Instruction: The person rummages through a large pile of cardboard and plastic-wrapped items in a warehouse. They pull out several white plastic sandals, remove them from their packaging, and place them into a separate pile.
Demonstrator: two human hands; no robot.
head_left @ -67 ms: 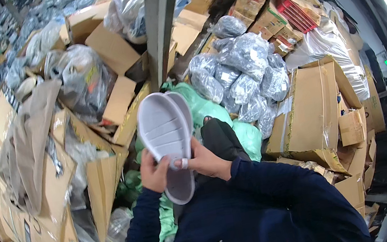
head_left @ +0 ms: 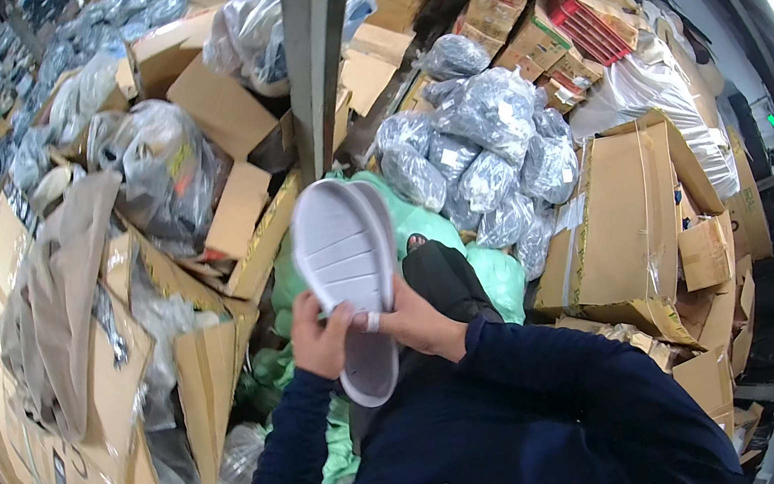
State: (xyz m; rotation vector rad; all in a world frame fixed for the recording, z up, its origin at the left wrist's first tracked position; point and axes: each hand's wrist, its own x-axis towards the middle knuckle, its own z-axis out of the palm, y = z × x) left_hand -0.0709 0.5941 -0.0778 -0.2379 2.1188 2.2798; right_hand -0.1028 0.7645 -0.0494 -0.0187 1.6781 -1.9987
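Note:
A pair of pale lilac-grey shoe soles [head_left: 338,240] is held up in front of my body, one lying over the other. Several shallow lines cross the face of the front sole, and the second one shows only along its right edge. My left hand [head_left: 320,342] grips the soles from the left, thumb pressed on their middle. From the right, my right hand [head_left: 417,320] closes on the same middle part, its thumb across the front and a white band around that thumb. The fingers behind the soles are hidden.
Green plastic bags [head_left: 497,277] lie around my dark-trousered leg [head_left: 443,279]. Beyond them rises a heap of clear-wrapped grey bundles [head_left: 487,140]. Open cartons [head_left: 617,211] stand to the right, flattened cardboard [head_left: 47,397] with a brown cloth [head_left: 63,303] to the left. A metal post [head_left: 315,61] stands ahead.
The soles have shifted slightly to the right and tilted more upright. My left hand has moved a little right with them; my right hand has hardly moved.

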